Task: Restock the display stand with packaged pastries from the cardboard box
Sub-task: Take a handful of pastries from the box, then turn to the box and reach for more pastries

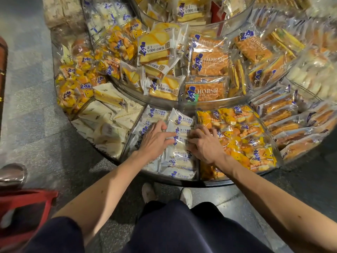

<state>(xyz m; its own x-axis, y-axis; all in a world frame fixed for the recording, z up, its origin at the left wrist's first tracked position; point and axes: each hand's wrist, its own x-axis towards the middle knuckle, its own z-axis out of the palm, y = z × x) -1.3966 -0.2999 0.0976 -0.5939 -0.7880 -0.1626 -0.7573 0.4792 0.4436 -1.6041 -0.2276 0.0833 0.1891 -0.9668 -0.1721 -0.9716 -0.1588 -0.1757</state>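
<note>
Forearms [113, 181] over display stand [215, 182]; front compartment: white pastry packs [179, 157]; left hand [155, 141] flat on them, right hand [207, 145] bent, grip unclear.

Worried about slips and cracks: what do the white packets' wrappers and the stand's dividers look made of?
The white packets look wrapped in thin glossy plastic film: it crinkles and glints. The dividers look like clear rigid sheet, perhaps acrylic or glass: the packets show through them.

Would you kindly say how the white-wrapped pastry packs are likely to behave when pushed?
The white-wrapped pastry packs look glossy, so probably slippery, sliding over one another. Puffy film suggests light, soft, easily squashed. Lying flat and stacked, they seem unlikely to roll.
</note>
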